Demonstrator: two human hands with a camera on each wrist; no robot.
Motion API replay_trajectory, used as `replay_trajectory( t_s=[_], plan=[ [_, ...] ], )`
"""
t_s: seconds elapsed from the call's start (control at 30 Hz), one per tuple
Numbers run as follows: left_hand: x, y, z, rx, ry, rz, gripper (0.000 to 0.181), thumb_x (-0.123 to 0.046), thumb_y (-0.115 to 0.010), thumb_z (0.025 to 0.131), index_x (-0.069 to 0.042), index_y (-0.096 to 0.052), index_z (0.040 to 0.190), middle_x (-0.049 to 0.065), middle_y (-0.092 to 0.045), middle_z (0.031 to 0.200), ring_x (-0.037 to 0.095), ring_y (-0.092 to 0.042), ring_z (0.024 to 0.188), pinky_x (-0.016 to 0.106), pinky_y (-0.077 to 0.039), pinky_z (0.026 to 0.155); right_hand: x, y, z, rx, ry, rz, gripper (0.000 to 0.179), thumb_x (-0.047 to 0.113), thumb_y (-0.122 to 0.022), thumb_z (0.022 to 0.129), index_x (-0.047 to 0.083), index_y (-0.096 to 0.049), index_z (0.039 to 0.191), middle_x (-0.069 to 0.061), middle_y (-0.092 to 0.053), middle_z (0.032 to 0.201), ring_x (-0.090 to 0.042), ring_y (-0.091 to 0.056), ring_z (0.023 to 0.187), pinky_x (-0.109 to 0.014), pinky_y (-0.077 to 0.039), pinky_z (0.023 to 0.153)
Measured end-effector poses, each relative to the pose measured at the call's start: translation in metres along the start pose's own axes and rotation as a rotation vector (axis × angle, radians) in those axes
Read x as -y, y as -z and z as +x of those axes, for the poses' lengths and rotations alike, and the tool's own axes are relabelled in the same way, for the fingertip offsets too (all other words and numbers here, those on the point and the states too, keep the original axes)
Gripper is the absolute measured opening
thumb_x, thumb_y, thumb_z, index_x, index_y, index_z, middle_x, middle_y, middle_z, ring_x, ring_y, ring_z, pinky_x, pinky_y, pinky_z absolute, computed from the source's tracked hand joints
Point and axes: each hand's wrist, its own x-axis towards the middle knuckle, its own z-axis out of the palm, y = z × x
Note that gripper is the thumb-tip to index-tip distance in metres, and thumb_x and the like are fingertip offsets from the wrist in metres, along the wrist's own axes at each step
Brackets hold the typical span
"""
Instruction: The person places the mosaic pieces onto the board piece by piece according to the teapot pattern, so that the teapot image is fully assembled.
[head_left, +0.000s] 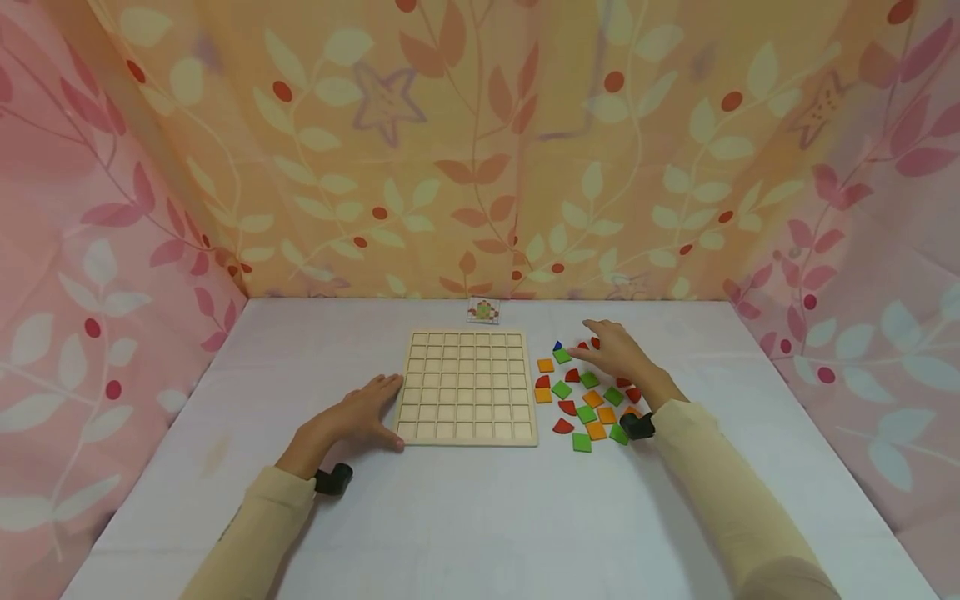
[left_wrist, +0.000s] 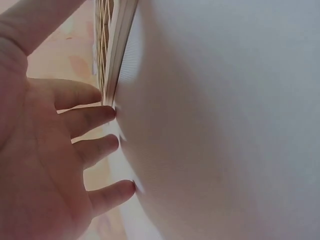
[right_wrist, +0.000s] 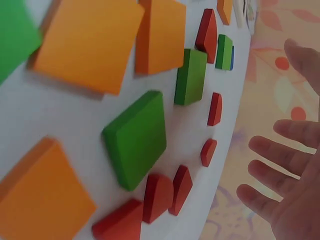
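A pale wooden grid board lies flat on the table, its square cells bare. My left hand is at the board's left edge, fingers and thumb extended; the left wrist view shows the fingertips against the table beside the rim. To the right of the board, my right hand hovers over the far part of a scatter of wooden pieces, fingers spread and holding nothing. Among these are green squares, orange squares, red quarter-round pieces and a blue piece. The right hand and forearm hide some pieces.
A small card with a coloured pattern stands behind the board. White cloth covers the table. Floral curtains close off the back and both sides. A black wrist device sits close to the nearest pieces.
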Motion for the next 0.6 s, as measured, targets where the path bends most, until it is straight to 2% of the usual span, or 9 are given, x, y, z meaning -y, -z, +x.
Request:
replay_trajectory(
  t_s=[0.17, 0.43, 0.6],
  plan=[
    [0.000, 0.002, -0.001, 0.008, -0.016, -0.001, 0.115, -0.043, -0.086, 0.069, 0.001, -0.022, 0.153, 0.023, -0.021, 0.160, 0.045, -0.013, 0.149, 0.066, -0.017, 0.115, 0.008, -0.002, 0.010, -0.005, 0.011, -0.004, 0.075, 0.045, -0.063, 0.092, -0.004, -0.040, 0.145, -0.028, -0.053, 0.135, -0.043, -0.044, 0.127, -0.057, -0.039, 0.108],
    [-0.004, 0.003, -0.005, 0.014, -0.021, -0.024, 0.114, -0.042, -0.086, 0.069, 0.003, -0.023, 0.152, 0.024, -0.019, 0.160, 0.045, -0.013, 0.148, 0.065, -0.015, 0.116, 0.020, -0.010, 0.025, 0.034, -0.020, 0.002, 0.063, 0.039, -0.062, 0.094, -0.004, -0.050, 0.138, -0.026, -0.059, 0.129, -0.039, -0.050, 0.119, -0.053, -0.043, 0.105],
    [-0.003, 0.002, -0.001, 0.013, 0.003, -0.024, 0.112, -0.038, -0.086, 0.070, 0.001, -0.022, 0.153, 0.021, -0.018, 0.161, 0.042, -0.013, 0.150, 0.063, -0.015, 0.118, 0.026, -0.016, 0.032, 0.028, -0.053, -0.036, 0.053, 0.037, -0.061, 0.095, -0.002, -0.058, 0.130, -0.022, -0.063, 0.121, -0.034, -0.054, 0.109, -0.049, -0.047, 0.102]
  ],
)
